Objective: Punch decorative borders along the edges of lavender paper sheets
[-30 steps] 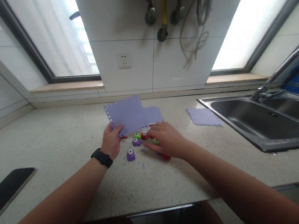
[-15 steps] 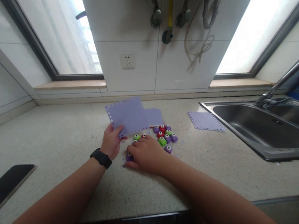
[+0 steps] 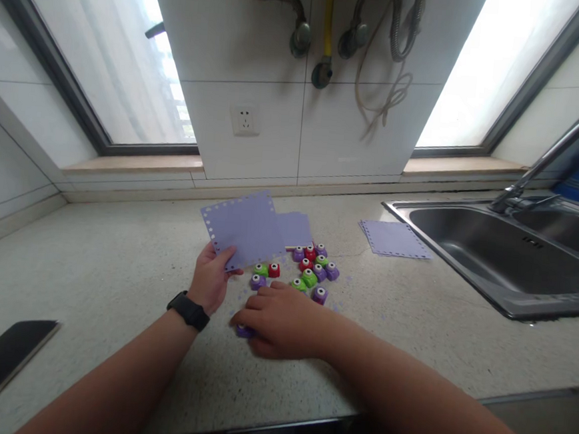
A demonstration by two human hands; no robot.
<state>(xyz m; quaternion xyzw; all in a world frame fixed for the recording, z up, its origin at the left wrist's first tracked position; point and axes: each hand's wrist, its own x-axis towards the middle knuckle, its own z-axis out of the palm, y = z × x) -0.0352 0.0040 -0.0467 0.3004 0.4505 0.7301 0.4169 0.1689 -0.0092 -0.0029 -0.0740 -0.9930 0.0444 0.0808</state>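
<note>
My left hand [image 3: 210, 279], with a black watch on its wrist, pinches the near corner of a lilac paper sheet [image 3: 244, 228] whose edges are punched with small holes. It holds the sheet tilted above the speckled counter [image 3: 89, 275]. My right hand [image 3: 281, 318] is curled over a small purple craft punch [image 3: 244, 332] on the counter, fingers closed around it. Behind my right hand lies a cluster of several little punches [image 3: 310, 270] in purple, green and red. A second lilac sheet [image 3: 296, 228] lies flat behind the held one.
A small stack of punched lilac sheets [image 3: 393, 238] lies near the steel sink [image 3: 507, 251] with its tap [image 3: 549, 157] at the right. A dark phone [image 3: 0, 361] rests at the counter's left front. Tiled wall with socket [image 3: 241, 119] and hoses behind. Paper bits dot the counter.
My right hand moved from the cluster of punches to the left and towards me, closing on the lone purple punch and drawing it nearer. The left hand kept holding the sheet.
</note>
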